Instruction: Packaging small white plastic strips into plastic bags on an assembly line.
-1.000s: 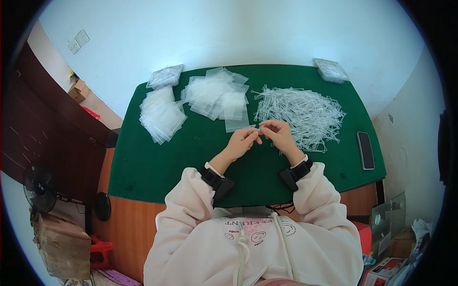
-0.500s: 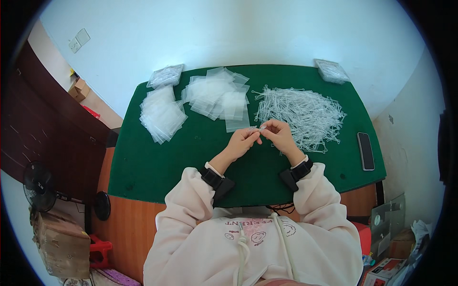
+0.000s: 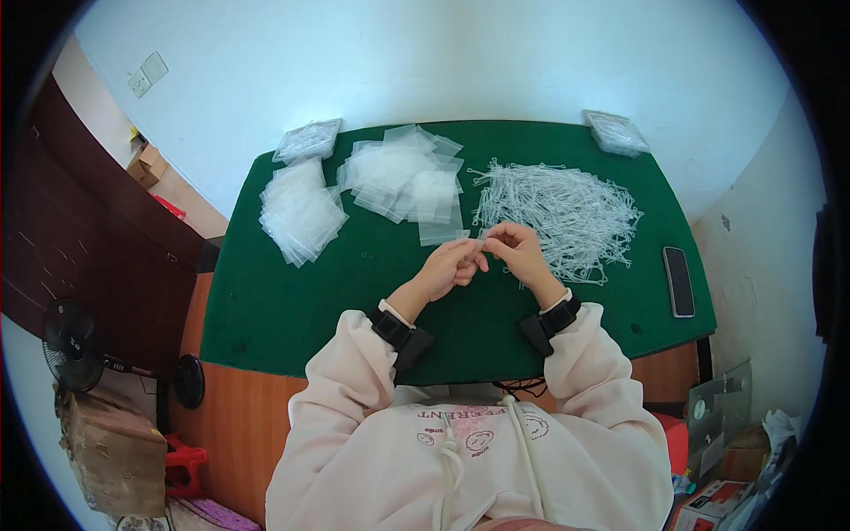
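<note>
My left hand [image 3: 450,268] and my right hand [image 3: 521,253] meet near the middle of the green table, fingertips pinched together. Between them is a small bit of clear plastic, mostly hidden by the fingers; it resembles the thin looped strips nearby. To the right lies a big heap of clear plastic strips with looped ends [image 3: 562,212], its near edge close behind my right hand. Just beyond my left hand a spread of clear zip bags [image 3: 398,177] overlaps loosely. Farther left sits another fanned stack of zip bags [image 3: 303,212].
A wrapped clear packet [image 3: 308,140] rests at the far left corner of the green table [image 3: 292,310], another packet [image 3: 617,133] at the far right. A phone [image 3: 679,281] lies near the right edge. On the left stand a black fan [image 3: 73,345] and a cardboard box [image 3: 115,451].
My left fingers have shifted slightly and closed more around the small clear plastic, with the lower fingers curled in. My right hand has hardly moved.
</note>
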Motion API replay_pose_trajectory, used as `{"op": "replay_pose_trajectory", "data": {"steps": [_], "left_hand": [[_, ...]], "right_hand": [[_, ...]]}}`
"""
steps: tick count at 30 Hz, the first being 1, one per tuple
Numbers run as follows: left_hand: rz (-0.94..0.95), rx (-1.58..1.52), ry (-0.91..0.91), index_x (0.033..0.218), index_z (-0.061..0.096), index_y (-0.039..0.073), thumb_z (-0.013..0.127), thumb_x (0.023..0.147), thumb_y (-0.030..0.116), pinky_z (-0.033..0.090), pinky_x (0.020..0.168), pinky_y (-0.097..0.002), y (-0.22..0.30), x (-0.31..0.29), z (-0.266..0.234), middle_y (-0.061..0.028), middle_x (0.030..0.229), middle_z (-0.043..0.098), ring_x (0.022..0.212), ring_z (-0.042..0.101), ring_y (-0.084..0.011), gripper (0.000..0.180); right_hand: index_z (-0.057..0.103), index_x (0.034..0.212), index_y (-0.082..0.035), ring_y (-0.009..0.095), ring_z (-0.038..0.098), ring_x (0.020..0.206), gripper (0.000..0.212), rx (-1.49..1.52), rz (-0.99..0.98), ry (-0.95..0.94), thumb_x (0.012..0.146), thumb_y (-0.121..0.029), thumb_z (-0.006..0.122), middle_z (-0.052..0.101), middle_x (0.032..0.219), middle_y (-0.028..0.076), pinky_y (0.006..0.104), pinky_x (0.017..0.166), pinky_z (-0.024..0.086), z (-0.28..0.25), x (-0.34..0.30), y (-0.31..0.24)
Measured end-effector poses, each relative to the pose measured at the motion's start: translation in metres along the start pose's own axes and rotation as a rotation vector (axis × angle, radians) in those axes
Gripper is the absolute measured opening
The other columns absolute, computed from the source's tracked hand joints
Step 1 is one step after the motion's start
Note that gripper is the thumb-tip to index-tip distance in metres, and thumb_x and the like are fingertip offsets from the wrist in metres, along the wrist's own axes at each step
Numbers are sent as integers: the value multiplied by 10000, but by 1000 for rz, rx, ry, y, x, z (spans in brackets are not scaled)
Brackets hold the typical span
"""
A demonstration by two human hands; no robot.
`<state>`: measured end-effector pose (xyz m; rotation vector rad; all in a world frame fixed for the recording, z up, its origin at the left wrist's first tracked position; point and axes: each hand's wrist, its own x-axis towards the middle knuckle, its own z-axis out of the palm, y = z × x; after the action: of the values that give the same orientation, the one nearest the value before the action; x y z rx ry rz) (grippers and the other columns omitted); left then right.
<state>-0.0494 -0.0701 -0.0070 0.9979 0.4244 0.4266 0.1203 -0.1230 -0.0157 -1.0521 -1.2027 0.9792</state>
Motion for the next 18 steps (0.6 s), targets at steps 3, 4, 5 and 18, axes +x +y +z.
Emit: {"op": "replay_pose_trajectory", "data": {"steps": [3,4,5,18], "left_hand": [[-2,-63,-49,992,487,15,336,932,255,224,435,-191,0,0,-1,-53,773,517,493,291,-51,290],[-1,-62,-48,992,487,15,336,932,255,224,435,-191,-1,0,-2,-53,773,517,493,291,-51,290],[-6,-77,-59,998,488,14,328,928,252,229,439,-193,-2,1,-4,-54,775,518,497,294,-53,295],[-7,-101,-95,1007,496,15,311,923,255,244,452,-195,-1,0,-3,-45,767,514,505,301,-54,314]], "right_hand": [[607,835,-7,34,524,643,82,-10,3,12,781,-67,619,590,732,-13,169,585,417,0,0,0],[607,833,-7,34,522,639,82,-10,2,14,780,-69,619,589,727,-14,169,580,415,1,0,0],[607,832,-8,33,520,634,83,-10,0,16,780,-71,619,587,722,-15,170,576,413,1,1,0],[611,828,-12,35,504,598,92,-17,-8,22,777,-88,618,578,692,-18,172,544,398,1,0,-1]]}}
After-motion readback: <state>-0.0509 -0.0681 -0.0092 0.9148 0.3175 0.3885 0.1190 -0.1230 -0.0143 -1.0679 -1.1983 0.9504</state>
